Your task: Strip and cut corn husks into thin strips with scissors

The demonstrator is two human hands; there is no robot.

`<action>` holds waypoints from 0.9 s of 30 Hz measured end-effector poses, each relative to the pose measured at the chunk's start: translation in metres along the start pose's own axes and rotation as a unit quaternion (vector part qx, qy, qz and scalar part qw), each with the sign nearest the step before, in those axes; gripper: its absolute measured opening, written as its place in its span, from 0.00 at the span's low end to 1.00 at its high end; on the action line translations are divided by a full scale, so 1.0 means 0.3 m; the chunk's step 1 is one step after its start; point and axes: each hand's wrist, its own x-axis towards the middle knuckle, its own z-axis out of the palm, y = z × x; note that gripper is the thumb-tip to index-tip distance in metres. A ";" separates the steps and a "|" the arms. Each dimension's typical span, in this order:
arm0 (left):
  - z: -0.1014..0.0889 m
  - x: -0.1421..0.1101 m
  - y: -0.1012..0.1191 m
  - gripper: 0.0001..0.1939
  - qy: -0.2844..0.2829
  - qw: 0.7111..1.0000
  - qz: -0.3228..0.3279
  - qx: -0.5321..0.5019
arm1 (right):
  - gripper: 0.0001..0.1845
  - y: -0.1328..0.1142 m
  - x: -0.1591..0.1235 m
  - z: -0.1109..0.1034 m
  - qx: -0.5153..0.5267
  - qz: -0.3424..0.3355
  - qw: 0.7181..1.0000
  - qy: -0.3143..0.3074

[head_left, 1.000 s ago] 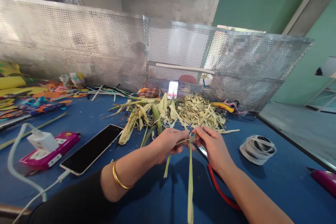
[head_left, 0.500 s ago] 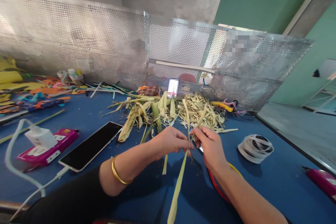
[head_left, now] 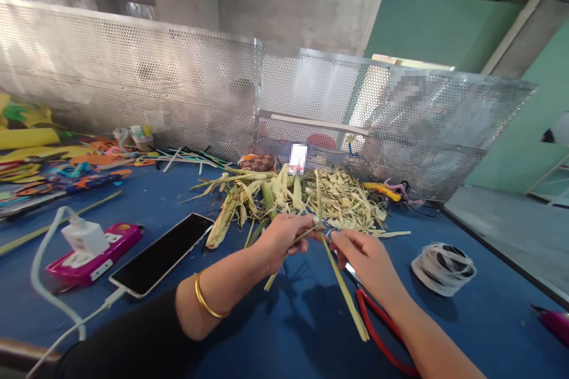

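My left hand (head_left: pixel 287 240) is closed in a pinch on narrow pale-green corn husk strips (head_left: pixel 342 287) at the point where they cross. One strip end stands up above the fingers, another hangs below the palm, and a longer one slants down to the right. Close by, my right hand (head_left: pixel 367 257) has its thumb and fingers pinched together against the strips by the crossing; its fingertips are partly hidden. Under my right wrist lie red-handled scissors (head_left: pixel 382 331), their blades partly covered by the hand. Beyond both hands, whole corn husks (head_left: pixel 224 219) lie beside a heap of shredded husk (head_left: pixel 351 198).
A phone (head_left: pixel 162 254) on a cable and a magenta power strip (head_left: pixel 95 254) lie left. A roll of white ribbon (head_left: pixel 443 269) sits right. Coloured scraps (head_left: pixel 84 160) cover the far left. A perforated metal screen (head_left: pixel 186 83) borders the blue table (head_left: pixel 284 349) at the back.
The long strip has swung from hanging down-left to slanting down-right. My right hand has lowered slightly, and more of the scissors shows. The view has shifted a little.
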 end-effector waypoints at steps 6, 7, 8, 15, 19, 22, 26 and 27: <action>0.002 0.002 -0.009 0.11 0.026 1.000 0.007 -0.007 | 0.17 -0.012 -0.012 0.023 -0.029 -0.032 0.996 -0.082; 0.004 0.002 -0.013 0.10 0.030 0.999 0.010 -0.004 | 0.17 -0.014 -0.013 0.024 -0.033 -0.041 0.995 -0.080; 0.007 0.002 -0.018 0.09 0.033 0.999 0.012 -0.004 | 0.16 -0.016 -0.013 0.023 -0.035 -0.047 0.995 -0.082; 0.010 0.005 -0.024 0.09 0.029 0.999 0.002 -0.034 | 0.16 -0.011 -0.011 0.022 -0.014 -0.039 0.994 -0.101; 0.000 0.006 -0.007 0.18 -0.001 0.998 -0.033 -0.060 | 0.16 0.006 -0.003 0.020 -0.036 -0.054 0.995 -0.081; -0.009 0.004 0.000 0.13 -0.003 0.998 -0.044 -0.043 | 0.16 0.017 0.004 0.005 -0.083 -0.092 0.992 -0.041; -0.013 -0.001 -0.003 0.11 -0.015 0.999 -0.025 -0.013 | 0.13 0.032 0.011 -0.014 -0.178 -0.167 0.968 0.053; -0.012 -0.001 -0.005 0.11 -0.017 0.999 -0.024 -0.016 | 0.12 0.036 0.012 -0.016 -0.194 -0.184 0.961 0.065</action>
